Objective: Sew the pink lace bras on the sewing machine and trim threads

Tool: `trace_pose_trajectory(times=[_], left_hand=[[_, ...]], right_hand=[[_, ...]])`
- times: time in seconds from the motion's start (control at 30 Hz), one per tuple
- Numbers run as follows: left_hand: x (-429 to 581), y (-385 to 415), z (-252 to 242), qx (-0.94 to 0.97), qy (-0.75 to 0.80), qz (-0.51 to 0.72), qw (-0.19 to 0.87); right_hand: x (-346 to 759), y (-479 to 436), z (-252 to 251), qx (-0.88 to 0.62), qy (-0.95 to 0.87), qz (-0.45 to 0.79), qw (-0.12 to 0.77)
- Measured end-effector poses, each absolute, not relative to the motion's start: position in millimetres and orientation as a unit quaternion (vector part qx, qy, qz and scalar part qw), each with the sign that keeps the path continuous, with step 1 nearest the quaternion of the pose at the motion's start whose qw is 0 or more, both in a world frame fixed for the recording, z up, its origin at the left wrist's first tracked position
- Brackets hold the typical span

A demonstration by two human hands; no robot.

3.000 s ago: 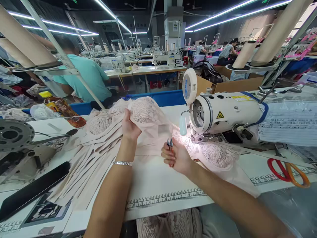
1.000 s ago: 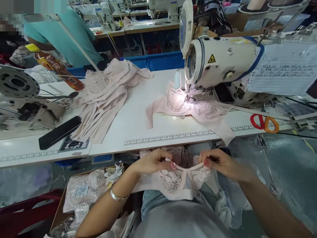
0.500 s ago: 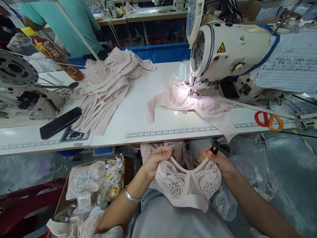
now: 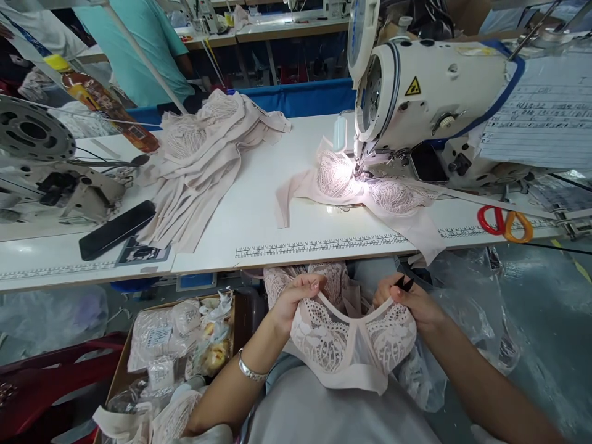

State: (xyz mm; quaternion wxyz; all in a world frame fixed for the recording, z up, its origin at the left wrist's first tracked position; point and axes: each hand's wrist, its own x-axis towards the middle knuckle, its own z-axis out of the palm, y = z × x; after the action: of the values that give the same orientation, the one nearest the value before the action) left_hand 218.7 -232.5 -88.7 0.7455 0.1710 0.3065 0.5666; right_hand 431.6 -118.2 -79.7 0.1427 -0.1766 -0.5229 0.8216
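A pale pink lace bra piece point(image 4: 351, 345) is stretched over my lap, below the table's front edge. My left hand point(image 4: 296, 298) pinches its top left edge. My right hand point(image 4: 409, 299) pinches its top right edge and also holds small black thread snips point(image 4: 404, 283), whose tips stick up past my fingers. A second pink lace bra piece point(image 4: 365, 194) lies on the white table point(image 4: 259, 216) under the needle of the white sewing machine point(image 4: 430, 92), lit by its lamp.
A heap of pink pieces point(image 4: 203, 160) lies on the table's left. A black bar point(image 4: 116, 230) sits near the left front edge; red-and-orange scissors point(image 4: 504, 222) lie at right. A cardboard box point(image 4: 171, 351) of bagged parts stands on the floor at left. A person in a teal shirt point(image 4: 134, 49) works behind.
Three seconds ago my hands were on the table, the left on the heap. They have since dropped to my lap and taken up the lace piece, which now sits slightly higher and flatter.
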Motion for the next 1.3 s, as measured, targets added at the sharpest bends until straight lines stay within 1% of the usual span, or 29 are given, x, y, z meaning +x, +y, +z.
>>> trace_pose_trajectory(times=[0.07, 0.13, 0.23, 0.3, 0.37, 0.4, 0.43, 0.47, 0.53, 0.57, 0.6, 0.63, 0.73, 0.8, 0.9, 0.97, 1.03, 1.1, 1.17, 1.3], left_hand=[[219, -231, -86, 0.176, 0.306, 0.562, 0.748], [222, -229, -83, 0.184, 0.305, 0.549, 0.756], [229, -221, -78, 0.201, 0.304, 0.524, 0.77], [233, -212, -75, 0.21, 0.302, 0.515, 0.774], [231, -202, -72, 0.228, 0.318, 0.532, 0.751], [228, -198, -69, 0.254, 0.342, 0.553, 0.716], [225, -195, -66, 0.293, 0.378, 0.583, 0.657], [221, -194, -62, 0.339, 0.422, 0.615, 0.573], [216, -198, -52, 0.43, 0.507, 0.653, 0.362], [216, -204, -46, 0.465, 0.533, 0.65, 0.277], [218, -211, -41, 0.501, 0.547, 0.633, 0.222], [222, -219, -37, 0.542, 0.548, 0.604, 0.202], [242, -241, -36, 0.658, 0.506, 0.509, 0.226], [254, -247, -43, 0.687, 0.504, 0.482, 0.208], [262, -246, -57, 0.683, 0.532, 0.469, 0.174], [262, -242, -64, 0.675, 0.546, 0.466, 0.169], [259, -239, -66, 0.663, 0.556, 0.469, 0.177], [257, -237, -66, 0.637, 0.571, 0.474, 0.208], [255, -237, -64, 0.598, 0.587, 0.482, 0.255], [243, -236, -57, 0.52, 0.588, 0.51, 0.351]], right_hand=[[435, -110, -77, -0.128, -0.592, 0.788, 0.108], [436, -103, -70, -0.077, -0.678, 0.728, 0.066], [431, -100, -55, -0.06, -0.756, 0.652, 0.006], [426, -105, -46, -0.037, -0.782, 0.622, -0.004], [425, -111, -40, 0.005, -0.795, 0.606, 0.012], [427, -114, -37, 0.019, -0.794, 0.607, 0.027], [430, -116, -35, 0.027, -0.786, 0.616, 0.044], [434, -117, -33, 0.023, -0.776, 0.628, 0.058], [445, -119, -29, -0.013, -0.76, 0.642, 0.096], [449, -121, -28, -0.044, -0.758, 0.64, 0.118], [453, -123, -27, -0.082, -0.757, 0.634, 0.137], [454, -126, -27, -0.121, -0.757, 0.623, 0.152], [450, -137, -31, -0.207, -0.767, 0.578, 0.186], [444, -144, -37, -0.231, -0.783, 0.537, 0.213], [435, -151, -47, -0.236, -0.811, 0.471, 0.255], [432, -153, -52, -0.221, -0.831, 0.432, 0.271], [433, -153, -57, -0.206, -0.848, 0.392, 0.291], [435, -149, -59, -0.202, -0.861, 0.349, 0.311], [439, -142, -59, -0.206, -0.869, 0.345, 0.288], [452, -123, -54, -0.19, -0.844, 0.479, 0.146]])
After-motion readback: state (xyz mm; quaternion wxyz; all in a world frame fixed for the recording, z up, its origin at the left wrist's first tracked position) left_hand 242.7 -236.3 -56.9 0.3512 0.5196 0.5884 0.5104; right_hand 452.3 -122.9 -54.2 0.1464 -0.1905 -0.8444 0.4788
